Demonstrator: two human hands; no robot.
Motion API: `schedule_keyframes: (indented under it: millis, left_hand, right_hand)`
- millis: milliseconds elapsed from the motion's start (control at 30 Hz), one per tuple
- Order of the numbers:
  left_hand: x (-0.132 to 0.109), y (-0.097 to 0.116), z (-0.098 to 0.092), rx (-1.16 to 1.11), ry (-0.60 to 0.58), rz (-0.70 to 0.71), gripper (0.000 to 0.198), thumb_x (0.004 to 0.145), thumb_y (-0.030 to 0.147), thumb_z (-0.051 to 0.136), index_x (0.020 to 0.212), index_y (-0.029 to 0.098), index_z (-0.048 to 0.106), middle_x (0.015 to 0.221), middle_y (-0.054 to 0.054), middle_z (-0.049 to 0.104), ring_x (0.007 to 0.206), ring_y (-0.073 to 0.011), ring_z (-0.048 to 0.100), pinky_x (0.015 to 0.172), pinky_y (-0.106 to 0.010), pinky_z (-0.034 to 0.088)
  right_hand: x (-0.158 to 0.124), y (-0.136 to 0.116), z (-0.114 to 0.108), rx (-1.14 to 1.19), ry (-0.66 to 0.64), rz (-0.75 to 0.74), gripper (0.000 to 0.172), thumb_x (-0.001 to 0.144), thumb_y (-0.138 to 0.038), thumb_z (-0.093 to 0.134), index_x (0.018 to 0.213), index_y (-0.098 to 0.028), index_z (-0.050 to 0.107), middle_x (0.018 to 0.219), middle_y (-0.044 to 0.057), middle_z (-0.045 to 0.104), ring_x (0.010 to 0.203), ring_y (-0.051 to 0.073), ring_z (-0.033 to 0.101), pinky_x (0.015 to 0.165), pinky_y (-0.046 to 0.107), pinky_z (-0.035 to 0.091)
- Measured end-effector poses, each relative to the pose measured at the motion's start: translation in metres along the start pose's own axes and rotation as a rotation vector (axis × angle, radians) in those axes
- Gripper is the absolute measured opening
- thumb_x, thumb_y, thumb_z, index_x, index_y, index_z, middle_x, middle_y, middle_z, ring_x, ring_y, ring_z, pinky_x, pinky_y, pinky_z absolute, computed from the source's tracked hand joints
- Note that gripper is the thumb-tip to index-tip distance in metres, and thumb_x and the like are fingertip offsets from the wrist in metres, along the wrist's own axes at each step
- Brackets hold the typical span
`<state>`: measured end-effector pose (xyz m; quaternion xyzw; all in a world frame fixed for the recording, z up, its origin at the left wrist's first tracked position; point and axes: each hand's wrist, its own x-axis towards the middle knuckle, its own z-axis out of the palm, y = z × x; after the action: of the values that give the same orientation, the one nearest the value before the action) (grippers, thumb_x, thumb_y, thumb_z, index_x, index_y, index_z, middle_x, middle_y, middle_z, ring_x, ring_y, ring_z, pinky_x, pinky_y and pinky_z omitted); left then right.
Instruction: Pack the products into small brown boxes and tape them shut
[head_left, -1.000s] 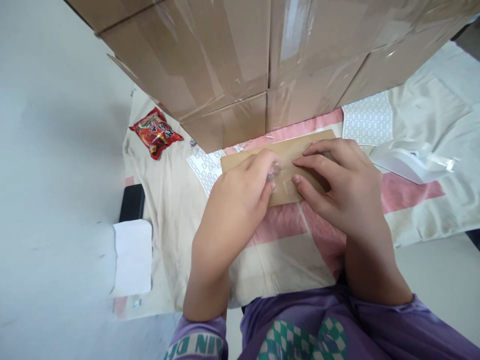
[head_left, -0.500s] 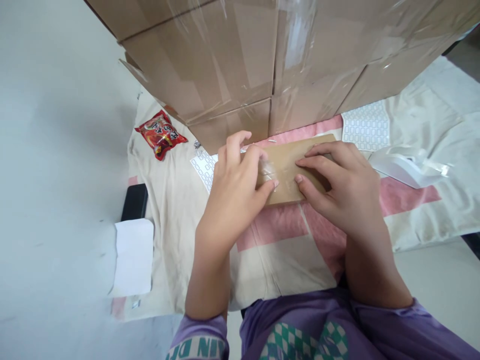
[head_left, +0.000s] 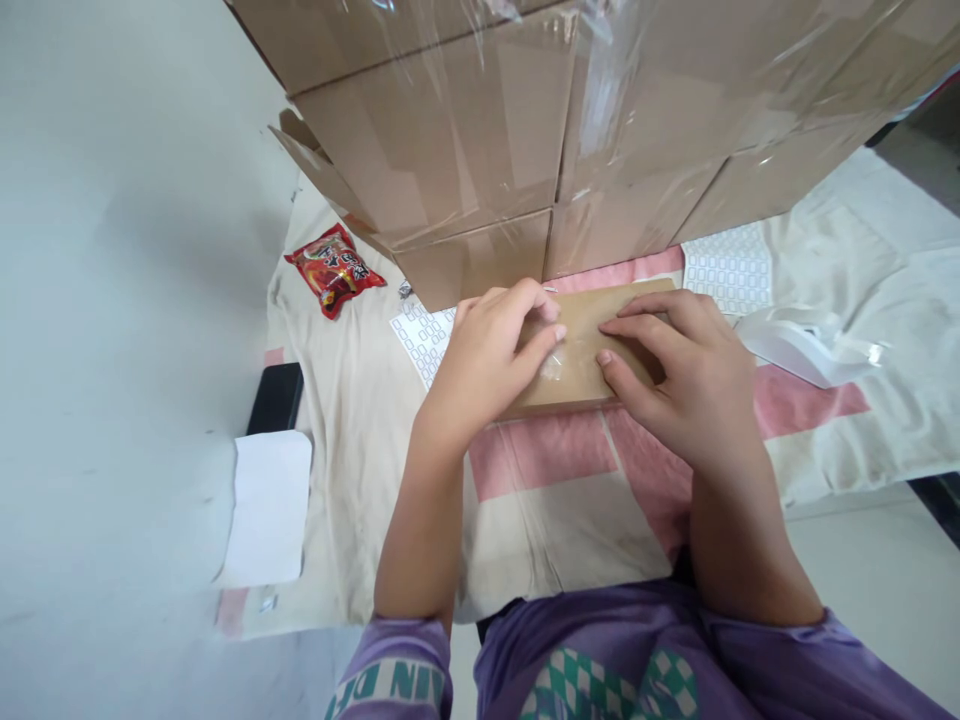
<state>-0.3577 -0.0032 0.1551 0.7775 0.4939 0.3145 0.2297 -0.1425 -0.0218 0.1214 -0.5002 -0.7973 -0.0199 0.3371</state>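
A flat brown cardboard box (head_left: 585,380) lies on the cloth in front of me, with a shiny patch of clear tape (head_left: 552,368) on its top. My left hand (head_left: 495,350) is over the box's left end, thumb and fingertips drawn together in a pinch. Whatever is between them is too small to make out. On the right end rests my right hand (head_left: 675,360), its fingertips and thumb apart and touching the top face; nothing shows between them.
Large cardboard boxes (head_left: 480,140) under clear film stand behind. Around me are label sheets (head_left: 727,268), a white tape dispenser (head_left: 806,345), a red snack packet (head_left: 335,270), a black object (head_left: 276,398) and white paper (head_left: 268,510). A wall (head_left: 112,300) is at left.
My left hand has turned, and its raised fingers have come down towards the thumb into a pinch. The right hand stays in nearly the same place on the box. The view has shifted slightly.
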Motion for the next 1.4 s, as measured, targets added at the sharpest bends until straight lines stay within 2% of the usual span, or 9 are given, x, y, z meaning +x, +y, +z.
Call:
schedule_keyframes:
  millis: [100, 233, 500, 600, 800, 1033, 1233, 1400]
  left_hand:
    - [0.000, 0.000, -0.001, 0.001, 0.025, 0.017, 0.007, 0.095, 0.022, 0.061, 0.089, 0.023, 0.058, 0.090, 0.002, 0.073, 0.088, -0.0177, 0.066, 0.091, -0.034, 0.046]
    - [-0.002, 0.003, -0.004, 0.032, 0.056, 0.021, 0.008, 0.094, 0.023, 0.063, 0.087, 0.023, 0.059, 0.088, 0.003, 0.073, 0.084, -0.0171, 0.067, 0.086, -0.033, 0.047]
    - [-0.008, 0.014, -0.007, 0.114, 0.105, 0.046, 0.010, 0.093, 0.022, 0.067, 0.087, 0.024, 0.059, 0.085, 0.004, 0.073, 0.081, -0.0164, 0.067, 0.093, -0.036, 0.046]
    - [-0.009, 0.015, -0.008, 0.099, 0.085, 0.041, 0.010, 0.094, 0.021, 0.066, 0.086, 0.024, 0.060, 0.083, 0.004, 0.073, 0.081, -0.0162, 0.068, 0.090, -0.034, 0.047]
    - [-0.010, 0.015, -0.009, -0.080, 0.033, -0.076, 0.009, 0.094, 0.020, 0.062, 0.086, 0.024, 0.061, 0.083, 0.003, 0.074, 0.082, -0.0162, 0.071, 0.077, -0.029, 0.052]
    - [-0.016, 0.022, -0.007, -0.218, 0.023, -0.221, 0.010, 0.096, 0.021, 0.059, 0.086, 0.023, 0.062, 0.084, 0.001, 0.075, 0.080, -0.0155, 0.072, 0.074, -0.027, 0.054]
    - [-0.021, 0.028, -0.008, -0.133, 0.002, -0.287, 0.010, 0.095, 0.021, 0.060, 0.087, 0.024, 0.064, 0.085, 0.002, 0.075, 0.080, -0.0175, 0.072, 0.072, -0.029, 0.055]
    - [-0.032, 0.051, -0.017, -0.105, -0.075, -0.288, 0.012, 0.094, 0.024, 0.064, 0.082, 0.025, 0.064, 0.072, 0.005, 0.072, 0.067, -0.0159, 0.070, 0.060, -0.027, 0.050]
  right_hand:
    - [0.000, 0.001, 0.001, -0.016, 0.007, -0.013, 0.021, 0.095, -0.035, 0.061, 0.109, -0.023, 0.071, 0.117, 0.011, 0.069, 0.105, 0.030, 0.065, 0.085, 0.044, 0.052]
    - [0.001, 0.001, 0.000, -0.031, 0.011, -0.022, 0.020, 0.095, -0.034, 0.061, 0.108, -0.023, 0.071, 0.116, 0.010, 0.070, 0.104, 0.029, 0.065, 0.084, 0.042, 0.052]
    - [0.000, 0.002, -0.002, -0.052, -0.033, -0.040, 0.024, 0.097, -0.035, 0.061, 0.113, -0.022, 0.074, 0.118, 0.010, 0.068, 0.106, 0.028, 0.062, 0.089, 0.043, 0.050]
    - [-0.001, 0.003, -0.002, -0.081, -0.073, -0.067, 0.028, 0.100, -0.035, 0.059, 0.121, -0.025, 0.075, 0.121, 0.011, 0.066, 0.109, 0.029, 0.060, 0.090, 0.043, 0.050]
    - [-0.002, 0.003, -0.002, -0.103, -0.099, -0.071, 0.033, 0.101, -0.034, 0.057, 0.127, -0.028, 0.074, 0.123, 0.011, 0.064, 0.113, 0.030, 0.058, 0.092, 0.044, 0.048]
    - [-0.002, 0.000, -0.002, -0.115, -0.099, -0.056, 0.033, 0.101, -0.035, 0.056, 0.127, -0.028, 0.074, 0.124, 0.012, 0.064, 0.113, 0.031, 0.058, 0.090, 0.044, 0.047]
    - [-0.001, 0.001, -0.002, -0.109, -0.104, -0.051, 0.032, 0.101, -0.035, 0.056, 0.126, -0.029, 0.074, 0.122, 0.011, 0.065, 0.113, 0.032, 0.058, 0.088, 0.044, 0.047]
    - [0.001, 0.004, -0.002, -0.102, -0.105, -0.054, 0.031, 0.099, -0.035, 0.058, 0.125, -0.029, 0.074, 0.122, 0.011, 0.065, 0.112, 0.032, 0.058, 0.087, 0.045, 0.047]
